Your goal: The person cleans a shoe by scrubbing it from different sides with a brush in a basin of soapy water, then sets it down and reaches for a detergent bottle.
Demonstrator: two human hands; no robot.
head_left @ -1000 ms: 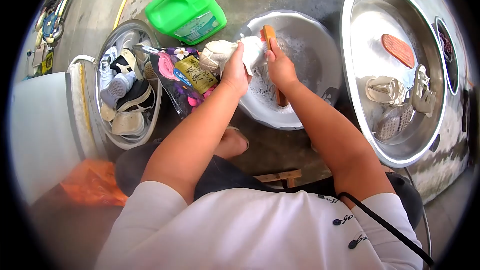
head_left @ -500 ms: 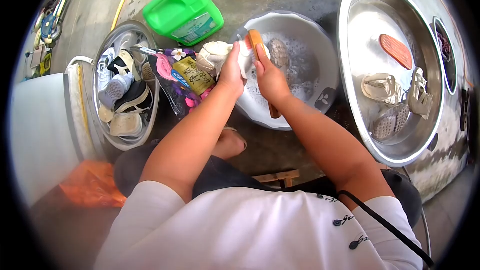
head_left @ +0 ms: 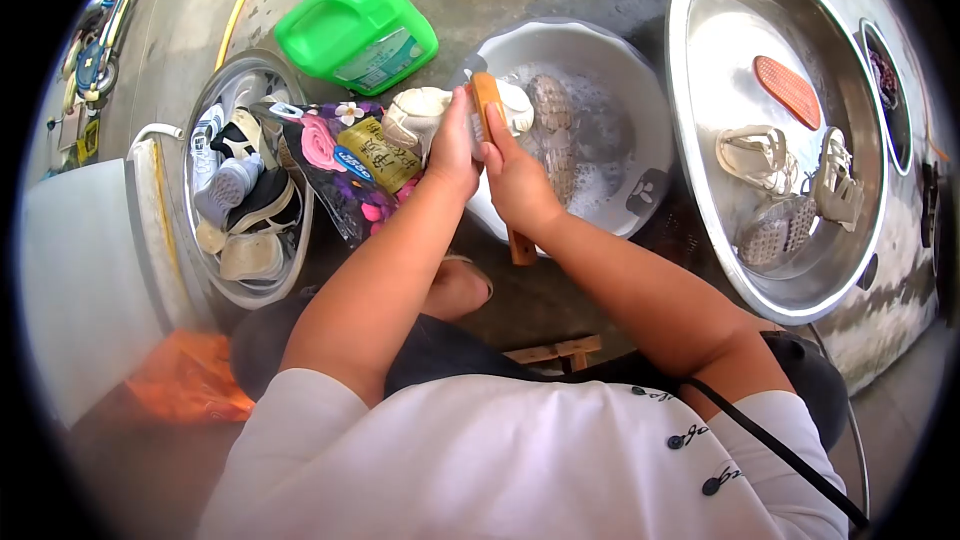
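Over the left rim of a grey plastic basin (head_left: 645,70), my left hand (head_left: 455,152) grips a white shoe (head_left: 415,115). My right hand (head_left: 522,180) is closed around a wooden-handled brush (head_left: 486,92), whose bristles press against the shoe between my hands. Part of the shoe is hidden behind my fingers and the brush. Inside the basin, another shoe (head_left: 552,125) lies sole up in sudsy water. Beside my left hand stands a dark floral packet (head_left: 340,165) with a yellow label.
At left, a tub (head_left: 298,275) holds several shoes. A green pump jug (head_left: 357,25) stands behind the packet. The large metal basin (head_left: 690,155) at right contains pale sandals (head_left: 757,162) and an orange-red insole (head_left: 788,92). A wooden stool (head_left: 555,351) shows below me.
The brush and my right hand have shifted left and slightly down along the shoe. The shoe's right end now shows beyond the brush. My view has shifted slightly.
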